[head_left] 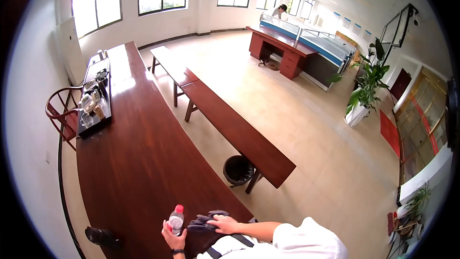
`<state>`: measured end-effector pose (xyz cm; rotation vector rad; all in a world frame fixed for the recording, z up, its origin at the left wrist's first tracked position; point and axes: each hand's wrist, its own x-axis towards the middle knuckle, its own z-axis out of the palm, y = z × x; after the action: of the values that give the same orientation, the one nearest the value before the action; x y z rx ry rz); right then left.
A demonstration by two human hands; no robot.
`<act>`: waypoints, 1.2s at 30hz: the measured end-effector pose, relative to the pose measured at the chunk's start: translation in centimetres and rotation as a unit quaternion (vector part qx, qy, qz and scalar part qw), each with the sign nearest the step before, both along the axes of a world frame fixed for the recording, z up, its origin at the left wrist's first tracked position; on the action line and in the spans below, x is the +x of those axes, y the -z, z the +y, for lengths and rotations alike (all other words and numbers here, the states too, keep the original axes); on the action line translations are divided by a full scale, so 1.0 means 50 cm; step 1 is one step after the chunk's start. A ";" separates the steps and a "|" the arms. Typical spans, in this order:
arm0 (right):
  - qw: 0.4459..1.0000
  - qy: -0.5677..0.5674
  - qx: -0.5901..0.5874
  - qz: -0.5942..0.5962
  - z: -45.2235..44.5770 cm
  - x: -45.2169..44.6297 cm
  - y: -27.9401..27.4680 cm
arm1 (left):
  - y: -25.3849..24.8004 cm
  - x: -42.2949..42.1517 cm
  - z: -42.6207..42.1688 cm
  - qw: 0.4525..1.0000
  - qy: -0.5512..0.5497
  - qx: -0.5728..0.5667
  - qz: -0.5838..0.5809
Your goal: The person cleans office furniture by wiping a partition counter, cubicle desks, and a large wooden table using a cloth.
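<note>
My left hand, with a dark band at the wrist, is closed around a clear plastic water bottle with a red cap. The bottle stands nearly upright at the near end of the long reddish-brown table. Just right of it lies a bunched pair of dark grey gloves. My right hand reaches across from the right with its fingers closed over the gloves; part of the grip is hidden. A black object, its kind unclear, sits near the table's left edge.
A black tea tray with teaware is farther along the table, beside a wooden armchair. To the right stand a bench and a dark bin. Beyond are a desk, a table-tennis table, a potted plant and a person.
</note>
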<state>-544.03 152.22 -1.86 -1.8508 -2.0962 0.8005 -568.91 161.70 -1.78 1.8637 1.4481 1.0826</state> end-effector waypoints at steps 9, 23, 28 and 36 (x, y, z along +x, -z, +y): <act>0.983 0.178 -0.047 0.004 -0.141 0.098 0.001 | 0.041 0.176 0.116 0.988 0.115 -0.060 0.081; 0.929 0.345 -0.131 -0.021 -0.070 0.072 0.002 | 0.095 0.258 0.150 0.984 0.143 -0.075 -0.079; 0.973 0.188 -0.136 -0.019 0.029 -0.059 0.024 | 0.033 0.143 0.049 0.991 0.129 -0.039 -0.027; 0.951 -0.188 -0.081 0.233 0.131 -0.277 0.091 | 0.047 -0.067 -0.110 0.992 0.077 -0.003 0.104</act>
<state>-557.91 158.77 -6.39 -1.1680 -2.1261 1.3803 -572.25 156.20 -4.14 2.0957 1.3888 0.8304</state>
